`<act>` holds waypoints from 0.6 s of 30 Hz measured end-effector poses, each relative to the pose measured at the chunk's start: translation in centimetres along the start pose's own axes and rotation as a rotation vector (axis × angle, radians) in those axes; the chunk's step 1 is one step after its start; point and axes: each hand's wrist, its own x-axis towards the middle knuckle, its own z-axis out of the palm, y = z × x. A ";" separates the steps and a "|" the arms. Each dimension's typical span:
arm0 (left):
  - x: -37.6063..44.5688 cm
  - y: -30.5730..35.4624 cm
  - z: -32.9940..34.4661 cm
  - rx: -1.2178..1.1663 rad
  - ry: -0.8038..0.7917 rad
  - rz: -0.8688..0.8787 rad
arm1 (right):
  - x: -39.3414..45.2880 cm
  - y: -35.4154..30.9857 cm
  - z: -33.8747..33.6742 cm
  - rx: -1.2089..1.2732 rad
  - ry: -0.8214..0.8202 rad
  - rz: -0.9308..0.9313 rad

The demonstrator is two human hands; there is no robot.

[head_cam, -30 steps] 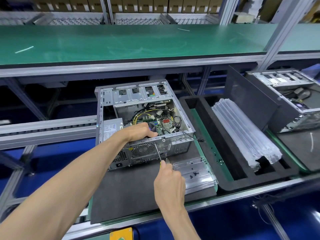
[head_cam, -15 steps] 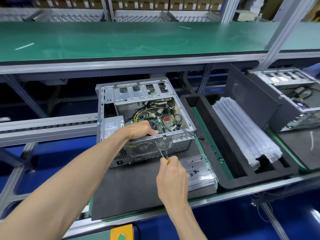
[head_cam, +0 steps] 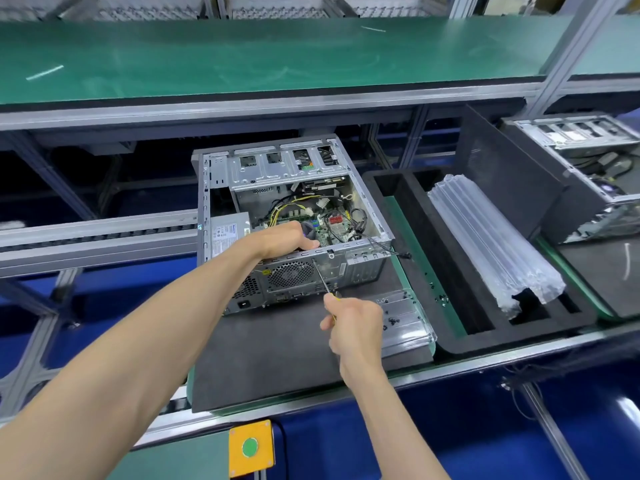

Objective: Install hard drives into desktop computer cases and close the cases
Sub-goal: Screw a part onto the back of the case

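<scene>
Open computer case (head_cam: 360,216), side panel off; left hand (head_cam: 287,239) gripping rear rim, right hand (head_cam: 353,320) clutching screwdriver (head_cam: 323,280) against back. Closing undone.

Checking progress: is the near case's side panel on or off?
Off. The case lies open-side up, motherboard and cables exposed.

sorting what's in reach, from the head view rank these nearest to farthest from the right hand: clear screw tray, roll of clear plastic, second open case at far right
From the right hand:
1. clear screw tray, right beside it.
2. roll of clear plastic, farther right, in the black foam tray.
3. second open case, far right and back.
</scene>
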 end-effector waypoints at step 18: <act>-1.1 0.1 0.3 -0.028 0.010 0.105 | -0.3 1.5 0.3 -0.884 0.293 -0.814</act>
